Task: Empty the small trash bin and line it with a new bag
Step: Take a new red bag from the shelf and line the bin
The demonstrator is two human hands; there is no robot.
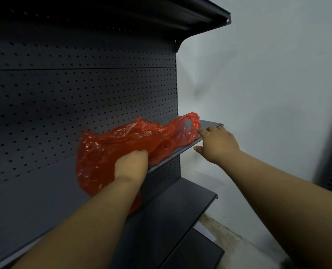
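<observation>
A crumpled red plastic bag [134, 140] lies on the dark metal shelf [209, 124], with part of it hanging over the shelf's front edge. My left hand [131, 165] is closed on the bag's middle at the shelf edge. My right hand [217, 144] hovers at the right end of the shelf with fingers spread, the fingertips close to the bag's handle loops [193, 123]. It holds nothing. No trash bin is in view.
The shelving unit has a perforated dark back panel [64, 103], a shelf above [180, 14] and two deeper shelves below [176, 206]. A pale wall [267, 84] stands to the right. Stained floor [229, 241] shows at the bottom right.
</observation>
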